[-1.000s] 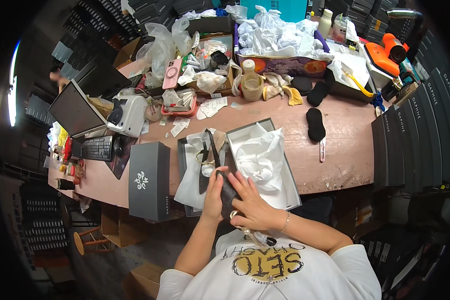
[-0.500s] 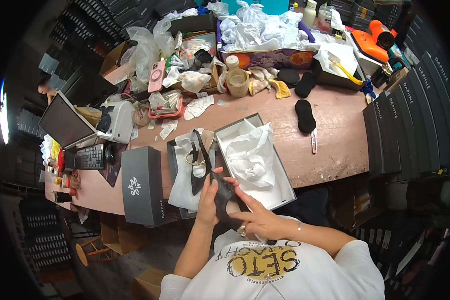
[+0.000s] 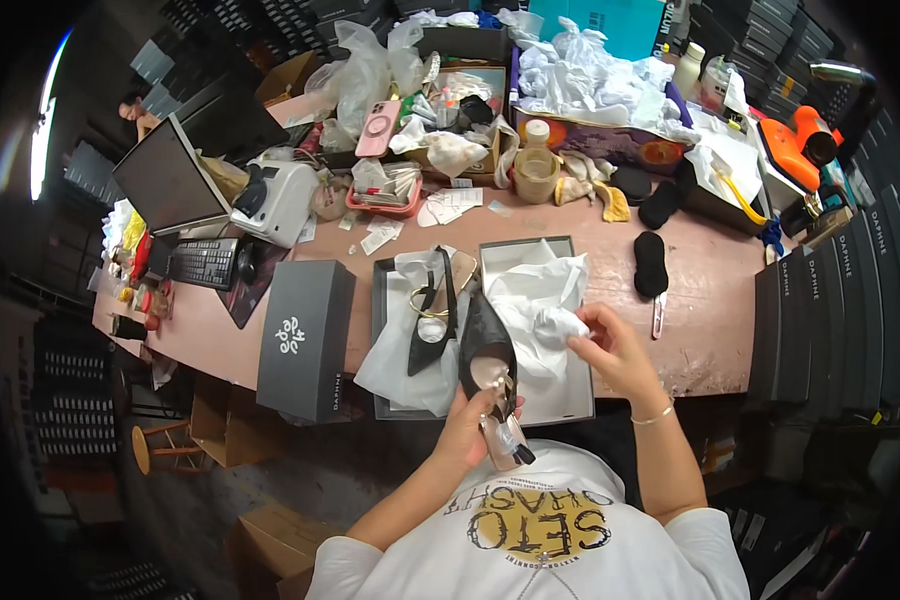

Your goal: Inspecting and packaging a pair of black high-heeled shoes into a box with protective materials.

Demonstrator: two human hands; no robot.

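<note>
Shoe (image 3: 488, 352) stayed gripped in left hand (image 3: 467, 425) over the box (image 3: 482, 413) edge, while right hand (image 3: 610, 348), earlier resting on the shoe, had moved off to pinch white tissue paper (image 3: 555, 322), so stuffing was likely underway.

Open grey shoe box (image 3: 535, 412) at table's near edge, white tissue paper inside. Its tray half (image 3: 377, 340) just left, touching, also lined with tissue. Grey box lid (image 3: 305, 340) further left, rectangular, small white emblem on top, lying flat. Dark monitor (image 3: 165, 178) at far left, tilted, screen blank. Pink phone (image 3: 383, 128) propped near back, ring on rear. Teal box (image 3: 595, 20) at far back centre. Purple-orange printed carton (image 3: 610, 145) behind tape roll. Stacks of dark grey shoe boxes (image 3: 820, 320) on right side, small labels on ends. Brown cardboard box (image 3: 270, 545) on floor, lower left.
</note>
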